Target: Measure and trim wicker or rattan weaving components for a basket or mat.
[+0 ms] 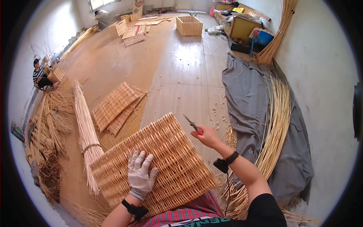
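Note:
A woven wicker panel (177,155) rests tilted across my lap. My left hand (140,176), in a pale glove, lies on its lower left part with the fingers stretched out. Beyond the panel's right edge, my bare right hand (207,137) is closed round red-handled pruning shears (193,125). Their dark blades point up and left, apart from the panel's top corner. The fingers hide most of the handles.
Two stacked wicker panels (118,106) and a tied bundle of rods (85,126) lie to the left. On the right, long rods (278,125) rest on grey cloth (244,83). A woven box (189,26) stands far ahead. Another person (39,73) sits at far left.

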`<action>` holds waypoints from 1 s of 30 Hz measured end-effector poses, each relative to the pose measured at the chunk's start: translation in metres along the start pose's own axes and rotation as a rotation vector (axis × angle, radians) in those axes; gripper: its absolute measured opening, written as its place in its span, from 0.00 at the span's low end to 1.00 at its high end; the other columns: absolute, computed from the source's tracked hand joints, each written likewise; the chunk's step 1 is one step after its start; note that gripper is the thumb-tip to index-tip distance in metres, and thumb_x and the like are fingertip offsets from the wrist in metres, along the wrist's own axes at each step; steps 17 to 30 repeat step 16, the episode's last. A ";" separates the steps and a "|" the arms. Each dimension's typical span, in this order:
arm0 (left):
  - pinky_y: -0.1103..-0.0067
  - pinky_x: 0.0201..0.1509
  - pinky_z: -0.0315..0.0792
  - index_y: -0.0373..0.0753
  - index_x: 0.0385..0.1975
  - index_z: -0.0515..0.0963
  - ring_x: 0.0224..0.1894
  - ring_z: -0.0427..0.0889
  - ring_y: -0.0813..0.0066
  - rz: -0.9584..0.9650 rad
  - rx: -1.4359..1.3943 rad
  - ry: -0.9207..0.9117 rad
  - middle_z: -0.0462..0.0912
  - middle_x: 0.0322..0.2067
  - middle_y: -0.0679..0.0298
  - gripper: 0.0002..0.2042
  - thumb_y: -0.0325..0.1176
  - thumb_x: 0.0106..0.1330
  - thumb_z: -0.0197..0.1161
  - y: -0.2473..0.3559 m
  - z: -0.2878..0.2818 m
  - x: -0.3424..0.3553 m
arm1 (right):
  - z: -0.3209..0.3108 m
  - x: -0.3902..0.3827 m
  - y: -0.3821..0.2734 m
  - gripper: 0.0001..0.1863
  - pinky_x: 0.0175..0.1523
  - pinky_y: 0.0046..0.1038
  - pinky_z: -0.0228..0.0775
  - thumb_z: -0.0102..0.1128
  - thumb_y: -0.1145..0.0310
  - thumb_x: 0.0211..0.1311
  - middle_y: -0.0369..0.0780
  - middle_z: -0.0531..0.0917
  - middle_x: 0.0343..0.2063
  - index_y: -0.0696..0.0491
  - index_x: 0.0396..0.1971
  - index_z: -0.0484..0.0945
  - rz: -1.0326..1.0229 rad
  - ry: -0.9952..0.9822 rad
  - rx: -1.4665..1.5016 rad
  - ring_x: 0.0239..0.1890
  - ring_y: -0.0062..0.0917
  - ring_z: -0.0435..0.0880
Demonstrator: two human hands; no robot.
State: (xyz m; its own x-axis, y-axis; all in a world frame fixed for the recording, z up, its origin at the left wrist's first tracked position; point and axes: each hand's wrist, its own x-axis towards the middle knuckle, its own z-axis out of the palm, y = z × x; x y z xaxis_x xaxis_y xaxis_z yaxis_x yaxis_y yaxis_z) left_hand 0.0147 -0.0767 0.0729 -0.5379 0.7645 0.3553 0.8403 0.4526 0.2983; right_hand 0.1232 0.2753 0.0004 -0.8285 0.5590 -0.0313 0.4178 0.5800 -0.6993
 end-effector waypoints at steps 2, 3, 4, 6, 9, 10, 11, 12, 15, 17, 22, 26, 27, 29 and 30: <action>0.48 0.80 0.51 0.46 0.62 0.78 0.72 0.67 0.46 -0.012 -0.013 -0.007 0.75 0.63 0.54 0.25 0.49 0.67 0.66 0.002 -0.003 0.000 | 0.008 -0.029 0.032 0.26 0.34 0.37 0.71 0.66 0.42 0.65 0.43 0.81 0.23 0.54 0.34 0.80 0.039 -0.049 0.147 0.27 0.36 0.80; 0.49 0.80 0.50 0.47 0.64 0.76 0.73 0.65 0.48 0.063 -0.016 -0.006 0.73 0.65 0.54 0.28 0.53 0.67 0.65 0.011 -0.007 0.004 | 0.012 -0.048 0.043 0.24 0.31 0.31 0.68 0.66 0.45 0.66 0.37 0.79 0.20 0.54 0.33 0.79 0.111 -0.083 0.210 0.22 0.24 0.77; 0.51 0.81 0.49 0.48 0.67 0.75 0.74 0.64 0.50 0.135 -0.022 -0.008 0.71 0.68 0.54 0.31 0.57 0.68 0.64 0.024 -0.014 0.006 | 0.014 -0.069 0.051 0.22 0.31 0.28 0.68 0.67 0.47 0.67 0.34 0.78 0.20 0.54 0.33 0.80 0.216 -0.140 0.318 0.23 0.20 0.77; 0.49 0.82 0.44 0.48 0.70 0.72 0.78 0.58 0.53 0.384 -0.207 -0.237 0.66 0.73 0.56 0.38 0.60 0.63 0.68 0.067 -0.020 0.023 | 0.026 -0.125 0.094 0.23 0.29 0.25 0.68 0.66 0.46 0.67 0.31 0.79 0.20 0.54 0.36 0.82 0.380 -0.217 0.464 0.22 0.16 0.77; 0.49 0.83 0.41 0.45 0.71 0.70 0.80 0.53 0.56 0.718 -0.326 -0.402 0.62 0.75 0.56 0.42 0.58 0.58 0.72 0.126 -0.005 0.023 | 0.056 -0.190 0.107 0.22 0.38 0.30 0.74 0.66 0.49 0.66 0.36 0.84 0.27 0.55 0.41 0.83 0.430 -0.243 0.441 0.30 0.23 0.81; 0.49 0.83 0.40 0.44 0.71 0.70 0.81 0.53 0.57 0.822 -0.331 -0.421 0.63 0.75 0.56 0.42 0.57 0.56 0.73 0.136 0.010 0.020 | 0.062 -0.209 0.107 0.22 0.42 0.33 0.75 0.66 0.50 0.66 0.38 0.86 0.31 0.56 0.43 0.83 0.370 -0.207 0.437 0.33 0.25 0.82; 0.48 0.83 0.39 0.43 0.68 0.73 0.80 0.56 0.56 0.879 -0.297 -0.519 0.65 0.74 0.56 0.36 0.52 0.61 0.70 0.144 0.018 0.025 | 0.067 -0.230 0.105 0.22 0.48 0.35 0.75 0.65 0.51 0.66 0.42 0.87 0.36 0.56 0.46 0.83 0.136 -0.116 0.385 0.38 0.29 0.83; 0.48 0.83 0.40 0.42 0.63 0.77 0.79 0.59 0.55 0.962 -0.026 -0.304 0.67 0.73 0.56 0.31 0.48 0.61 0.70 0.137 0.046 0.019 | 0.077 -0.232 0.098 0.22 0.48 0.35 0.75 0.65 0.51 0.66 0.42 0.87 0.36 0.56 0.46 0.83 0.140 -0.112 0.405 0.38 0.29 0.83; 0.48 0.83 0.41 0.43 0.66 0.73 0.79 0.57 0.53 0.715 -0.162 -0.597 0.68 0.72 0.55 0.35 0.53 0.60 0.66 0.138 0.034 0.065 | 0.075 -0.238 0.082 0.20 0.45 0.33 0.75 0.63 0.52 0.68 0.48 0.87 0.34 0.52 0.48 0.83 0.484 -0.128 0.490 0.37 0.29 0.85; 0.48 0.83 0.38 0.46 0.70 0.67 0.80 0.57 0.53 0.670 -0.106 -0.605 0.64 0.75 0.55 0.40 0.56 0.58 0.68 0.134 0.032 0.076 | 0.067 -0.237 0.072 0.25 0.45 0.35 0.76 0.64 0.46 0.67 0.48 0.87 0.34 0.53 0.48 0.83 0.545 -0.078 0.553 0.36 0.32 0.86; 0.48 0.83 0.38 0.46 0.70 0.67 0.80 0.57 0.53 0.670 -0.106 -0.605 0.64 0.75 0.55 0.40 0.56 0.58 0.68 0.134 0.032 0.076 | 0.067 -0.237 0.072 0.25 0.45 0.35 0.76 0.64 0.46 0.67 0.48 0.87 0.34 0.53 0.48 0.83 0.545 -0.078 0.553 0.36 0.32 0.86; 0.48 0.83 0.38 0.46 0.70 0.67 0.80 0.57 0.53 0.670 -0.106 -0.605 0.64 0.75 0.55 0.40 0.56 0.58 0.68 0.134 0.032 0.076 | 0.067 -0.237 0.072 0.25 0.45 0.35 0.76 0.64 0.46 0.67 0.48 0.87 0.34 0.53 0.48 0.83 0.545 -0.078 0.553 0.36 0.32 0.86; 0.48 0.83 0.38 0.46 0.70 0.67 0.80 0.57 0.53 0.670 -0.106 -0.605 0.64 0.75 0.55 0.40 0.56 0.58 0.68 0.134 0.032 0.076 | 0.067 -0.237 0.072 0.25 0.45 0.35 0.76 0.64 0.46 0.67 0.48 0.87 0.34 0.53 0.48 0.83 0.545 -0.078 0.553 0.36 0.32 0.86; 0.48 0.83 0.38 0.46 0.70 0.67 0.80 0.57 0.53 0.670 -0.106 -0.605 0.64 0.75 0.55 0.40 0.56 0.58 0.68 0.134 0.032 0.076 | 0.067 -0.237 0.072 0.25 0.45 0.35 0.76 0.64 0.46 0.67 0.48 0.87 0.34 0.53 0.48 0.83 0.545 -0.078 0.553 0.36 0.32 0.86; 0.48 0.83 0.38 0.46 0.70 0.67 0.80 0.57 0.53 0.670 -0.106 -0.605 0.64 0.75 0.55 0.40 0.56 0.58 0.68 0.134 0.032 0.076 | 0.067 -0.237 0.072 0.25 0.45 0.35 0.76 0.64 0.46 0.67 0.48 0.87 0.34 0.53 0.48 0.83 0.545 -0.078 0.553 0.36 0.32 0.86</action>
